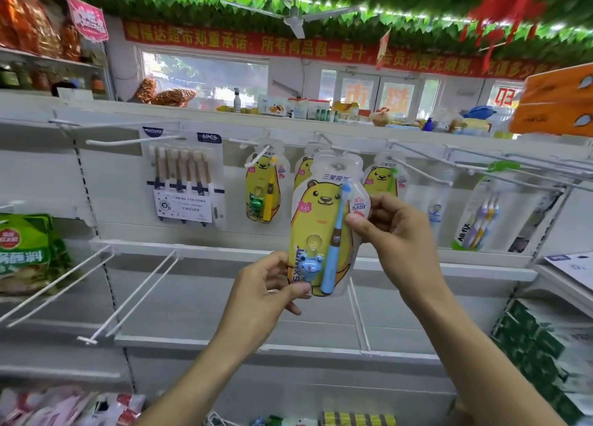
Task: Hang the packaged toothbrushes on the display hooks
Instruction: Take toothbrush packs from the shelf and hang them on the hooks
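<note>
I hold a yellow bear-print pack (317, 220) with a blue child's toothbrush and a blue frog charm upright in front of the shelf. My left hand (269, 284) pinches its lower left corner. My right hand (394, 233) pinches its right edge at mid height. The pack's top hole sits just below a white display hook (330, 144). Three similar bear packs hang behind: one with a yellow brush (263, 191), one mostly hidden (305, 165), one with a green brush (385, 175).
A six-piece brush pack (184, 181) hangs at left under a long bare hook (128, 141). More white hooks (481, 165) and an Allfix pack (481, 220) are at right. Bare wire dividers (141, 297) jut from the lower shelf. Green bags (25, 249) sit far left.
</note>
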The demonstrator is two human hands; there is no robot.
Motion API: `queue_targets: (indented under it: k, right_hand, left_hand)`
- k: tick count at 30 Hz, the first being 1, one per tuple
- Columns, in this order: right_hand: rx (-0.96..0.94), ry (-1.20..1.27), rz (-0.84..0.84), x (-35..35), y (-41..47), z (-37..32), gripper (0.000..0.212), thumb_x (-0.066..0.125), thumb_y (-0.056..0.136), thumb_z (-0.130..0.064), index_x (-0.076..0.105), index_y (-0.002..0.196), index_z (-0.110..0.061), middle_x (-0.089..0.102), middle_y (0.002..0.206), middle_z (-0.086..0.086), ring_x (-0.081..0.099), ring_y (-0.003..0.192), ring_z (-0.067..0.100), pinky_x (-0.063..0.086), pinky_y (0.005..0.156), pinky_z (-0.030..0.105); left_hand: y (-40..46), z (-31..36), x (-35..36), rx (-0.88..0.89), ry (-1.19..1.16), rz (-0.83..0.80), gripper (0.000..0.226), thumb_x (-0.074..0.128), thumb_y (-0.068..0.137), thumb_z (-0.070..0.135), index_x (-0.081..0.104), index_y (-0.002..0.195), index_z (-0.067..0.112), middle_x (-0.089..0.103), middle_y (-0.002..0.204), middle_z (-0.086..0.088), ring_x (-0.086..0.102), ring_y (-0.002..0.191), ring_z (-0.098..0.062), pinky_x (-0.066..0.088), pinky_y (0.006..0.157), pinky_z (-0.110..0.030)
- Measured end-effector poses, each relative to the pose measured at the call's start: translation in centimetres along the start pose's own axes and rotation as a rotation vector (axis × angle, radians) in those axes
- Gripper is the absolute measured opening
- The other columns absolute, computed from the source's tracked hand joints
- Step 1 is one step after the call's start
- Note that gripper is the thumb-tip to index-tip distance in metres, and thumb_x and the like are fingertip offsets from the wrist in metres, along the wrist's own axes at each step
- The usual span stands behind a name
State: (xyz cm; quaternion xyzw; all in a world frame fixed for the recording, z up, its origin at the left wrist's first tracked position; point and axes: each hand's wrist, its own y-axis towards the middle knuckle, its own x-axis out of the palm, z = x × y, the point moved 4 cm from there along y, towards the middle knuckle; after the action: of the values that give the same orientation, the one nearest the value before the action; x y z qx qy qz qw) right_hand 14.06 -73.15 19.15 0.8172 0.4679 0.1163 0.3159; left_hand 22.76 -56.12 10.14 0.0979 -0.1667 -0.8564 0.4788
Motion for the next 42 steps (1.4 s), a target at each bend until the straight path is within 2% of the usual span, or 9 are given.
queue_targets:
  k: [5,14,21,25,28,33,36,39,42]
  right_hand:
    - [-0.02,0.002,-0.01,0.0,0.5,0.4,0.011,0.072,0.088,-0.003,0.07,0.096,-0.011,0.076,0.091,0.004,0.073,0.085,0.018,0.058,0.074,0.029]
    - [-0.11,-0.059,0.007,-0.1,0.4,0.4,0.005,0.069,0.089,-0.008,0.068,0.094,-0.011,0.072,0.088,0.007,0.069,0.084,0.029,0.057,0.076,0.052]
    - [-0.108,-0.048,0.012,-0.1,0.9,0.9,0.004,0.067,0.088,-0.014,0.063,0.088,-0.012,0.067,0.081,0.006,0.064,0.08,0.034,0.054,0.073,0.056]
    - [-0.069,-0.014,0.012,-0.4,1.4,1.8,0.003,0.067,0.091,-0.014,0.066,0.093,-0.013,0.071,0.087,0.004,0.068,0.084,0.028,0.057,0.076,0.052]
    - [-0.02,0.018,0.007,-0.4,2.0,2.8,0.007,0.067,0.093,-0.007,0.067,0.098,-0.012,0.074,0.091,0.003,0.071,0.088,0.021,0.06,0.079,0.042]
    - [-0.015,-0.01,0.021,0.3,4.0,4.0,0.01,0.067,0.093,-0.007,0.068,0.102,-0.011,0.076,0.093,0.0,0.073,0.088,0.014,0.059,0.074,0.026]
    - [0.033,-0.031,0.034,0.5,5.7,5.7,0.011,0.067,0.093,-0.008,0.068,0.104,-0.01,0.076,0.093,0.001,0.073,0.086,0.011,0.058,0.072,0.023]
    - [0.076,-0.028,0.06,0.5,7.6,7.4,0.011,0.068,0.093,-0.008,0.068,0.103,-0.012,0.076,0.091,-0.001,0.073,0.083,0.009,0.056,0.069,0.02]
    - [0.095,-0.081,0.081,0.7,9.5,8.7,0.012,0.068,0.093,-0.01,0.069,0.104,-0.011,0.076,0.091,0.001,0.073,0.082,0.01,0.057,0.07,0.026]
  left_hand:
    - [0.7,-0.1,0.3,-0.01,0.02,-0.012,0.025,0.073,0.083,-0.005,0.07,0.1,0.013,0.075,0.086,-0.01,0.074,0.078,-0.028,0.06,0.058,-0.041]
    - [1.1,-0.9,1.3,0.018,-0.057,-0.022,0.025,0.071,0.082,-0.009,0.07,0.101,0.007,0.075,0.087,-0.015,0.073,0.078,-0.032,0.054,0.047,-0.034]
    - [2.0,-1.2,2.1,0.027,-0.045,-0.038,0.029,0.071,0.081,-0.008,0.071,0.104,0.011,0.076,0.09,-0.014,0.073,0.081,-0.034,0.054,0.046,-0.033]
    - [1.7,-1.3,2.4,0.031,-0.05,-0.065,0.032,0.076,0.078,0.0,0.07,0.107,0.012,0.076,0.091,-0.014,0.073,0.079,-0.034,0.052,0.045,-0.033]
    - [1.7,-1.5,2.2,0.027,-0.044,-0.056,0.03,0.074,0.081,0.002,0.07,0.108,0.012,0.075,0.09,-0.013,0.072,0.078,-0.032,0.052,0.046,-0.034]
    - [4.2,-2.4,1.5,0.003,-0.027,-0.024,0.032,0.075,0.082,0.002,0.069,0.112,0.012,0.076,0.094,-0.01,0.073,0.079,-0.031,0.054,0.048,-0.033]
    - [6.3,-3.3,1.6,-0.038,0.001,-0.008,0.034,0.072,0.084,-0.005,0.069,0.111,0.016,0.077,0.097,-0.008,0.072,0.08,-0.027,0.058,0.055,-0.035]
    - [8.4,-3.9,1.8,-0.039,0.045,0.001,0.03,0.074,0.085,0.003,0.07,0.113,0.014,0.077,0.098,-0.008,0.071,0.083,-0.022,0.061,0.062,-0.036]
    - [10.6,-4.4,1.8,-0.048,0.043,0.012,0.024,0.073,0.087,0.01,0.07,0.11,0.016,0.076,0.099,-0.008,0.072,0.084,-0.022,0.062,0.062,-0.042]
